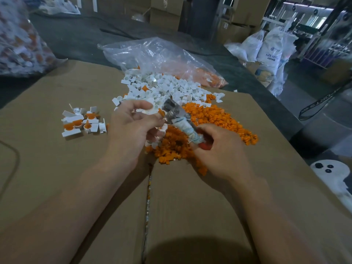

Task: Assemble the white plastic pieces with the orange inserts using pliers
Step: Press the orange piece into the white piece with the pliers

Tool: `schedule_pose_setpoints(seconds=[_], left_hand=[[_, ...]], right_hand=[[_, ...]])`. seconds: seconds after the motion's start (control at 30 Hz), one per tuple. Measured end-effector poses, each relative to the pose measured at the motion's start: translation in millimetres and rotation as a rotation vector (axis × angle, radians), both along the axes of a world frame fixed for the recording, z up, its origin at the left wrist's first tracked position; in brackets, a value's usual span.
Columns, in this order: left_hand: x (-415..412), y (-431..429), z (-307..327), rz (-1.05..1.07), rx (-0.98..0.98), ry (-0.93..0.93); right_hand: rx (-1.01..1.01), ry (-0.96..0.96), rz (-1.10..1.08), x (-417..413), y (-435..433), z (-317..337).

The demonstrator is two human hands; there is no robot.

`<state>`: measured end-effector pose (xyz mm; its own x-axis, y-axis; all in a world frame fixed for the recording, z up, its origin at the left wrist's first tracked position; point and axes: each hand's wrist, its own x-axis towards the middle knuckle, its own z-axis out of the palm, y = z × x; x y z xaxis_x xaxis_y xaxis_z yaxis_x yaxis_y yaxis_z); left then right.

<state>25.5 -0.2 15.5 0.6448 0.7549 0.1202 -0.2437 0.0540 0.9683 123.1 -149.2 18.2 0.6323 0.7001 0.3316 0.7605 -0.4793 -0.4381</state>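
While left hand [133, 126] is pinching white piece [149, 111] with orange insert [161, 112], right hand [219, 149] is gripping pliers [177, 115] by wrapped handles, tool head just beside piece, above orange pile [209, 119]; white pile [162, 88] lying farther, on cardboard box [190, 197].

A warehouse or factory floor, probably: stacked cartons [167, 14], resin sacks [270, 52] (labelled ABS), metal racking [312, 31].
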Motion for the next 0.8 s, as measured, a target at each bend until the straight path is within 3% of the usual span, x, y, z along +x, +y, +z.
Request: schedule_pose_setpoints(seconds=[0.23, 0.43, 0.63, 0.8], left_hand=[[-3, 40, -11, 0.302, 0.458, 0.448], [-9, 57, -16, 0.432, 0.76, 0.821], [-13, 67, -14, 0.406, 0.659, 0.831], [-9, 41, -8, 0.316, 0.828, 0.681]], right_hand=[[0.08, 0.062, -0.218, 23, -10, -6], [-0.029, 0.067, -0.328, 36, -18, -8], [-0.062, 0.083, -0.364, 40, -19, -9], [-0.114, 0.088, -0.389, 44, -21, -9]])
